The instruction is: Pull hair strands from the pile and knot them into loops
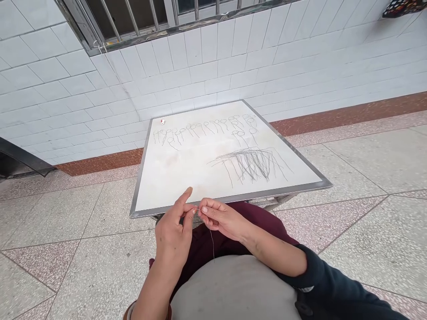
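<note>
Close together at the table's near edge, both my hands pinch one thin wire. My left hand [175, 224] is closed on it with thumb and fingertip, another finger raised. My right hand [222, 218] closes its thumb and fingers round the wire just beside it. From the right hand the loose end of the wire [212, 244] hangs down in front of my lap. On the white table [187, 178] lies a tangled pile of dark, thin wires [256, 162] to the right. Several looped wires [207, 126] with long tails form a row toward the back.
A small white-and-red object [163, 122] sits at the table's far left corner. The table has a grey metal rim [280, 192] and stands near a tiled wall [200, 66] below a barred window [143, 18]. Speckled floor [83, 213] lies on both sides.
</note>
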A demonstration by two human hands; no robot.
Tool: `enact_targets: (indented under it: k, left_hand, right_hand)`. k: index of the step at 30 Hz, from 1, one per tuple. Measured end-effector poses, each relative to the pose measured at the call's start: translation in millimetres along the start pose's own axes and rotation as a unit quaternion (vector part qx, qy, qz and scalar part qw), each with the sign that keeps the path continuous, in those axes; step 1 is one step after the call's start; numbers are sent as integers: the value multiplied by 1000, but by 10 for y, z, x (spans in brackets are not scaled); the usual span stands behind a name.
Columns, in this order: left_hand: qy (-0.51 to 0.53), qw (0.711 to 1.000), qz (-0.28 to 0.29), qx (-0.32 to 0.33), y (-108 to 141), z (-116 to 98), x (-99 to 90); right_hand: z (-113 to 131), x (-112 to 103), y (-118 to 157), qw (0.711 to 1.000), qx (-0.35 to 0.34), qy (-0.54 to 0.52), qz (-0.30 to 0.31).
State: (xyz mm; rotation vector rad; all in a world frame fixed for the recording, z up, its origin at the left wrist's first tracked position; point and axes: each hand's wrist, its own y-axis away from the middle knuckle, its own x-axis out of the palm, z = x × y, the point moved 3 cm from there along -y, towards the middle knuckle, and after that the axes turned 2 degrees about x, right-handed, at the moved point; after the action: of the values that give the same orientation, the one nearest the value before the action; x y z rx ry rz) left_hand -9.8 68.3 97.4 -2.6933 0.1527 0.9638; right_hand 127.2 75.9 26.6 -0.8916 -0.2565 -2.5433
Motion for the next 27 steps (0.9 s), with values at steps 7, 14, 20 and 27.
enact_targets:
  k: [7,14,20,27]
  left_hand:
    - [152,986,-6,-63,29,-9,1]
    - [166,982,-5,-86,40,-28,-28]
    - [240,967,14,-81,0,-23,-14]
    - [208,975,48,-63,-1,-39,-33]
  right_hand:
    - [-88,17,-6,999,21,-37,8]
    - [-147,-7,-11,999,-15,35,-14]
    - [-135,70,6,999,6,-42,6]
    - [-118,56,28,993,63,-83,50]
